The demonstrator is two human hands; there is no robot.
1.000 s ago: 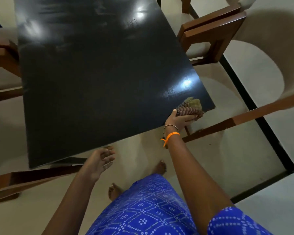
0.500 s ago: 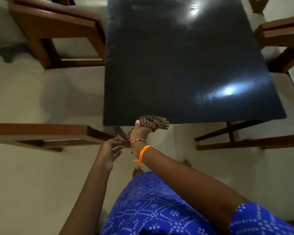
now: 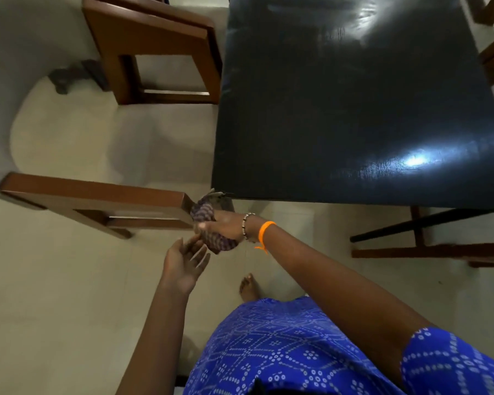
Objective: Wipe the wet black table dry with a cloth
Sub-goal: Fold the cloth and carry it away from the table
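— Where do we find the cloth [image 3: 211,223]?

— We see it bunched in the right hand [image 3: 226,227], whose fingers curl round it. It sits off the table [image 3: 340,115], just below that table's near left corner, and part of the bundle hangs under the hand. Its top tuft reaches up to the corner edge; we cannot tell if it touches.

— And the left hand [image 3: 184,262]?

— We see it just below and to the left of the right hand, palm up, fingers straight and spread, holding nothing. Its fingertips lie close to the cloth; we cannot tell whether they touch it.

— What do we see on the right wrist?

— A beaded bracelet [image 3: 245,225] and an orange band [image 3: 264,233] beside it.

— And farther out?

— To the left of the right hand, a wooden chair [image 3: 97,201] ends just beside the cloth. Above that, a second chair [image 3: 154,49] stands against the table's left edge. To the right of the hand we see a dark bar [image 3: 425,223] under the table. Bright glare [image 3: 414,161] shines on the tabletop, up and to the right. Below the hands we see a bare foot [image 3: 248,287] on the pale floor [image 3: 54,295] and a blue patterned garment [image 3: 283,352].
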